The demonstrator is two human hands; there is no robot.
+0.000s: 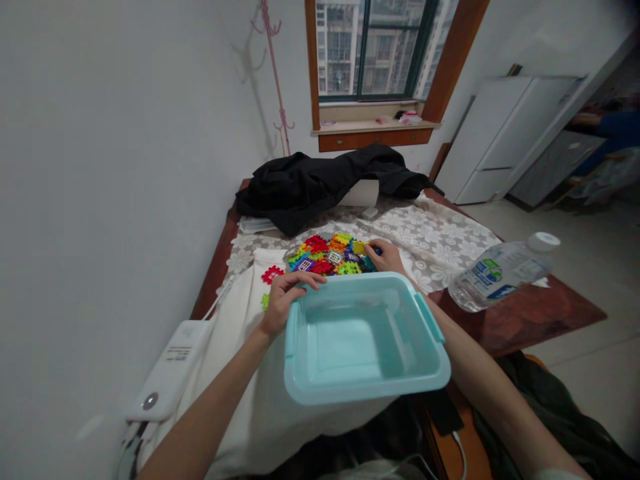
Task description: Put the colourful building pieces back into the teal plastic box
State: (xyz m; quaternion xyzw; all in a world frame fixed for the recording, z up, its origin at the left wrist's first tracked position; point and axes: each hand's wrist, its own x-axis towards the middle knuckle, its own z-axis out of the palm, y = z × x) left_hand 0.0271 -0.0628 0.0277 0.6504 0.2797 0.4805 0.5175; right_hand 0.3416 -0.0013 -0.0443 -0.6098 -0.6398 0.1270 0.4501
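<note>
A light blue plastic bin [320, 387] sits empty on a white cloth in front of me. My left hand [285, 298] rests on its far left corner, fingers curled over the rim. Behind the bin my right hand [384, 256] reaches into a pile of colourful plastic building pieces [330, 256], fingers pinched on a small blue piece. A loose red piece [272, 273] lies left of the pile.
A clear water bottle [500, 271] lies on its side at the right on the brown table [525, 313]. A black jacket [320, 183] is heaped at the far end. A white power strip [167, 373] lies by the wall on the left.
</note>
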